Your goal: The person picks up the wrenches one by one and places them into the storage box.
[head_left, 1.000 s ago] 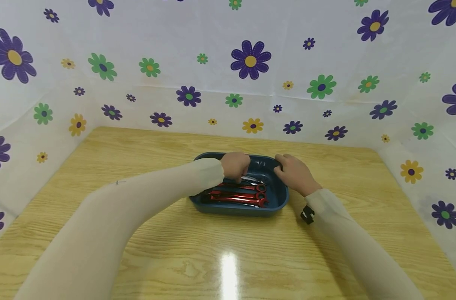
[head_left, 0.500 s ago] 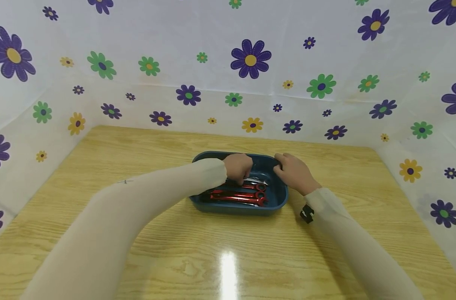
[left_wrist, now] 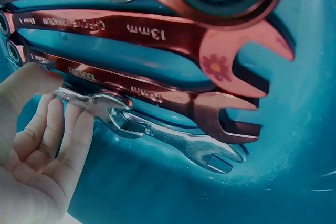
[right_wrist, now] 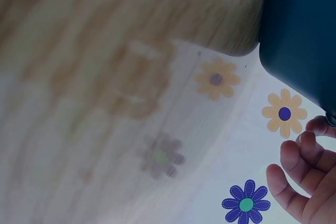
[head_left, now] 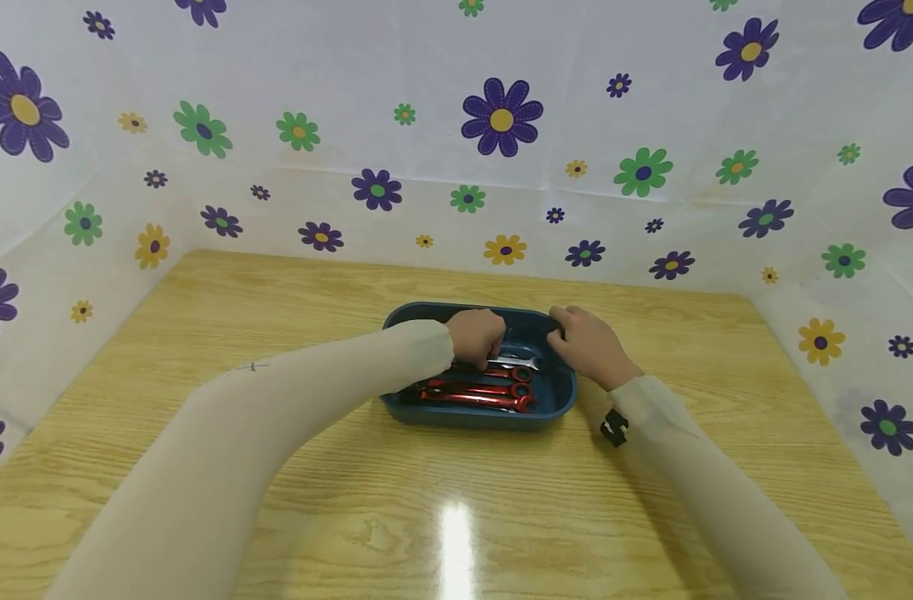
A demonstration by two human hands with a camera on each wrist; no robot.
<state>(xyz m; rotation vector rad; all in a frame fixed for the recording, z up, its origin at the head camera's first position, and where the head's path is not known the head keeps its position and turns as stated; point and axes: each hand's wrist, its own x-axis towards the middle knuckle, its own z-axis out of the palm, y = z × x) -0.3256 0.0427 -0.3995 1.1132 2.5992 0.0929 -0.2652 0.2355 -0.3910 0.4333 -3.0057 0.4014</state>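
Note:
A dark blue plastic tub [head_left: 471, 422] stands on the wooden table, holding several red combination wrenches [head_left: 475, 401] and silver ones. My left hand [head_left: 477, 336] reaches down inside it, near the far wall. In the left wrist view, thumb and fingers pinch the end of a silver wrench [left_wrist: 107, 109], beside a red wrench [left_wrist: 113, 80] stamped with lettering. A second silver wrench [left_wrist: 189, 145] lies partly behind it. My right hand [head_left: 590, 346] grips the tub's right end, thumb over the rim; the right wrist view shows its curled fingers [right_wrist: 299, 158] by the rim.
Wood-grain table [head_left: 366, 533] surrounds the tub. A white sheet [head_left: 336, 75] printed with flowers closes off the back and both sides. A black band [head_left: 616, 427] sits at the right wrist.
My left hand has shifted slightly right inside the tub, and a silver wrench end has slid right and shows more. My right hand stays on the rim.

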